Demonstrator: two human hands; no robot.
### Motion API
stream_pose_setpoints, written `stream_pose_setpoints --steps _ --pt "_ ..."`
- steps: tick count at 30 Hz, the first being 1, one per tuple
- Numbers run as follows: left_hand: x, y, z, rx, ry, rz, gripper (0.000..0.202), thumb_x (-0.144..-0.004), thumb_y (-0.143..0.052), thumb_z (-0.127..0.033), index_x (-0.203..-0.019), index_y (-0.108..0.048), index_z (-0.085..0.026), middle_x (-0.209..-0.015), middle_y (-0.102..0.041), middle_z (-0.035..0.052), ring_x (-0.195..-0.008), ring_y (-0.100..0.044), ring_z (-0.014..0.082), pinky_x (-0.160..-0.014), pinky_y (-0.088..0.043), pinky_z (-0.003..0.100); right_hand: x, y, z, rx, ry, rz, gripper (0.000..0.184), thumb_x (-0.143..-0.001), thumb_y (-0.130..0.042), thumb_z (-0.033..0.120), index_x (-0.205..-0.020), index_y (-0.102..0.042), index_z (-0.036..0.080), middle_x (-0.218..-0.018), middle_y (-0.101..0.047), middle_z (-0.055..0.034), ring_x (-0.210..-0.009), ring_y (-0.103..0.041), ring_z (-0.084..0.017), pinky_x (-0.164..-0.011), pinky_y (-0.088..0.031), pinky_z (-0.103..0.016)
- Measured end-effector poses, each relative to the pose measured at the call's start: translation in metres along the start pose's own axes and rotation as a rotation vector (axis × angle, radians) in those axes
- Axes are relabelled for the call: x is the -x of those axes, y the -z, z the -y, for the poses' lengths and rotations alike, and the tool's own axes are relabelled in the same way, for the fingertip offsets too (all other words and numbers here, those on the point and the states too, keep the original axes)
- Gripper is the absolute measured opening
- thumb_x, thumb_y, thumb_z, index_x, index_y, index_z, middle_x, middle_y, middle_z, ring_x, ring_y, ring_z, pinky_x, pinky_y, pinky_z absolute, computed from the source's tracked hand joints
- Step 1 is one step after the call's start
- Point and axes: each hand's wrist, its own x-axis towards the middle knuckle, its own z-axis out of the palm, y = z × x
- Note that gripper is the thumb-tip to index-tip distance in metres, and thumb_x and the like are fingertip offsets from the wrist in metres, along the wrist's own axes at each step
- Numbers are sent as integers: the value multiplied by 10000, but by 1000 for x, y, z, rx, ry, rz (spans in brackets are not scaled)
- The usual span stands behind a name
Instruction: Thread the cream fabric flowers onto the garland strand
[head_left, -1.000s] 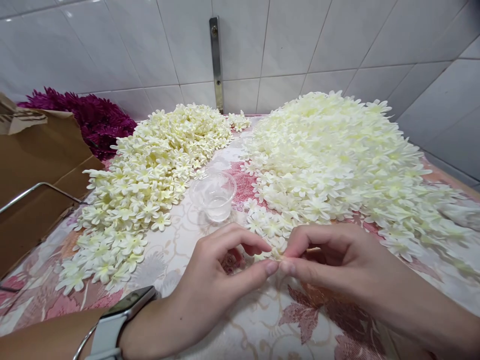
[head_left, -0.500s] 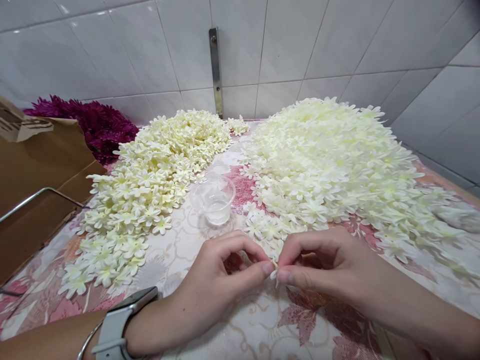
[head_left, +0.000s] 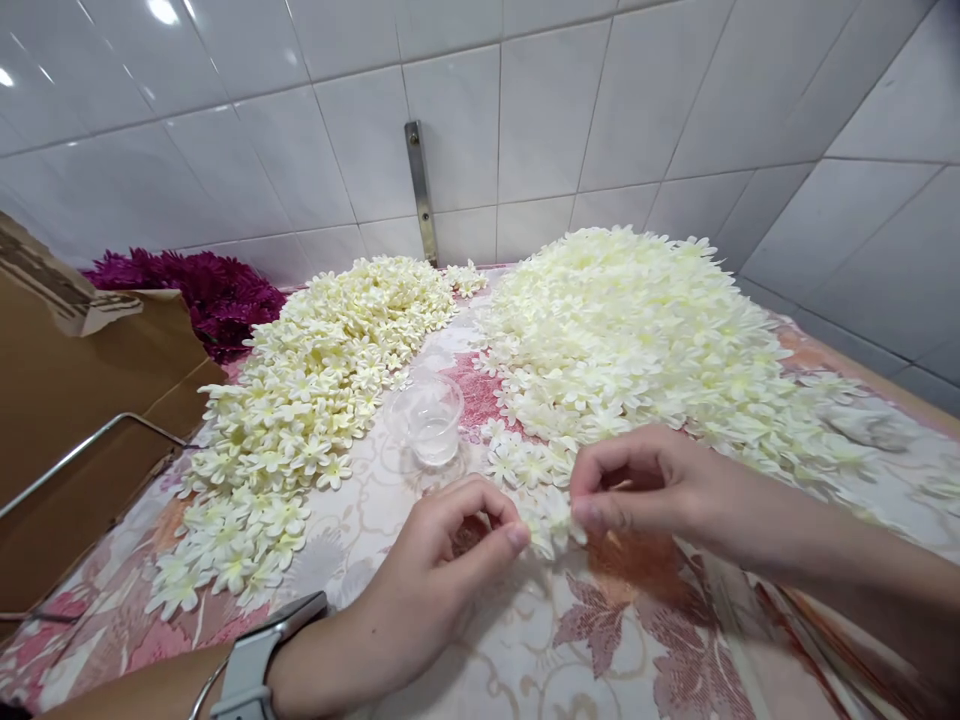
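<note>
Left hand (head_left: 420, 590) and right hand (head_left: 686, 490), two in all: both curled, thumb close against forefinger; any hold on petals impossible to confirm. Between both: white blossoms (head_left: 549, 524), overlapping, count unclear, petals splayed and facing upward, long axis indistinguishable. From there: one clear cup (head_left: 435, 435) near at 10 o'clock; one cream flower heap (head_left: 315, 400) beyond, at 10; one white flower heap (head_left: 622, 340) at 1.

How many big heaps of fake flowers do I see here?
3: a purple heap behind the cardboard box, a cream heap left of the plastic cup, and a white heap right of it. The box may hide more.
</note>
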Motion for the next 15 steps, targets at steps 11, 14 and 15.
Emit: stream_pose_setpoints --steps 11,14,15 --pt "-10 15 -52 -368 -315 -230 186 -864 -535 -299 -730 -589 -183 -709 -589 -11 -657 -543 123 -592 -430 237 10 49 1 1041 54 -773 268 -860 -432 320 -855 -657 174 -824 -682 -86 -614 -582 -210 -508 -361 -305" --pt "-37 21 -81 -576 -489 -304 149 -837 -585 -279 -742 -624 -170 -752 -651 4 -702 -591 130 -622 -460 238 5 49 -6 1228 121 -931 251 -851 -432 277 -884 -642 143 -912 -682 -121 -653 -601 -224 -487 -351 -300" --pt "-49 24 -87 -668 -525 -286 126 -831 -595 -270 -783 -649 -167 -824 -681 20 -762 -609 141 -658 -473 247 4 49 -9 1245 162 -948 247 -851 -426 268 -871 -639 145 -905 -683 -116 -645 -602 -218 -484 -350 -297"
